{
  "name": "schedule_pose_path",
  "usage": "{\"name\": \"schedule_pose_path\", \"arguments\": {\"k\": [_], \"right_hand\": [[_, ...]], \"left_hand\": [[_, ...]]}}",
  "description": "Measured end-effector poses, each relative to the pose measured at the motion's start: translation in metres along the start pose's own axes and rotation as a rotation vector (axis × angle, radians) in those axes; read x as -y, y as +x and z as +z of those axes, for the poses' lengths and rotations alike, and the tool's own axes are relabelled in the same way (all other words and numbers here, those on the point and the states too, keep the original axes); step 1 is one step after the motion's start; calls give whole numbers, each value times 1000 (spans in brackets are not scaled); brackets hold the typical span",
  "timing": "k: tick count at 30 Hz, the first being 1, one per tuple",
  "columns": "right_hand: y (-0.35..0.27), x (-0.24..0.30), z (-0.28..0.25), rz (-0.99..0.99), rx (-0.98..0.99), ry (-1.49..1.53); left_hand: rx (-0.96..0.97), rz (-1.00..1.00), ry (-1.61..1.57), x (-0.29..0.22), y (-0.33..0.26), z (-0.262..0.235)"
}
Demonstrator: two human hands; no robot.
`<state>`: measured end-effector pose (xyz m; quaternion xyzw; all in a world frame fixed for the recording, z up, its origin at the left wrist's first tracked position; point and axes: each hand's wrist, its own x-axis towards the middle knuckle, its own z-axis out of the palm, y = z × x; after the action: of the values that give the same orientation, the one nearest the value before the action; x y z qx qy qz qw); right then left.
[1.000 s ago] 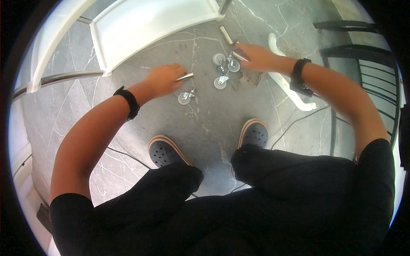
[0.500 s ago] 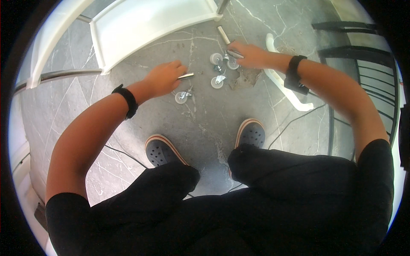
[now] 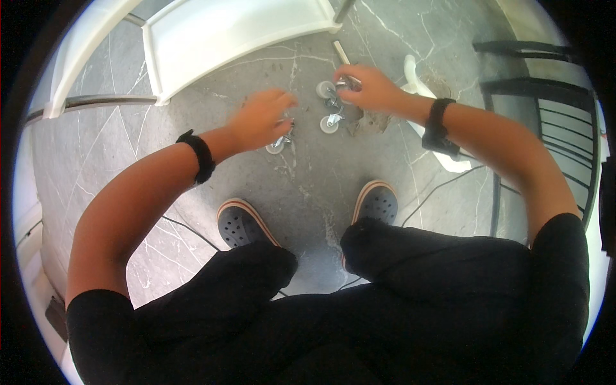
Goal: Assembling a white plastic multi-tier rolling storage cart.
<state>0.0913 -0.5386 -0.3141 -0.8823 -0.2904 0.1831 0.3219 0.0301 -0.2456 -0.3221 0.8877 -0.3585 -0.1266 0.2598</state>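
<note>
My left hand, smeared by motion, is over a caster wheel on the grey floor. Its fingertips are by the caster's metal fitting; whether they grip anything is unclear. Farther right, my right hand has its fingers closed round a short shiny metal tube. Close to that hand lie two casters with clear wheels, an upper caster and a lower caster. Another metal tube lies on the floor just beyond my right fingers.
A white panel frame with metal rods stands at the far left. Under my right forearm lies a bent white tube. A black rack stands at the right. Dark cables run along the marbled floor near my shoes.
My left hand has moved slightly right and down onto the caster, and the metal tube it held no longer shows. My right hand has shifted slightly, still closed on its tube.
</note>
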Motion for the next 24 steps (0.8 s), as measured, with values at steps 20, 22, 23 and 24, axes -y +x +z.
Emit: {"name": "schedule_pose_path", "arguments": {"k": [20, 22, 23, 24], "right_hand": [[-18, 57, 9, 142, 277, 588], [-19, 46, 13, 50, 269, 543], [-17, 47, 14, 41, 250, 527], [-15, 47, 16, 33, 230, 511]], "left_hand": [[287, -456, -1045, -34, 5, -8], [291, -430, -1037, -32, 7, -4], [296, -411, -1028, -32, 6, -5], [293, -418, -1027, -32, 4, -5]]}}
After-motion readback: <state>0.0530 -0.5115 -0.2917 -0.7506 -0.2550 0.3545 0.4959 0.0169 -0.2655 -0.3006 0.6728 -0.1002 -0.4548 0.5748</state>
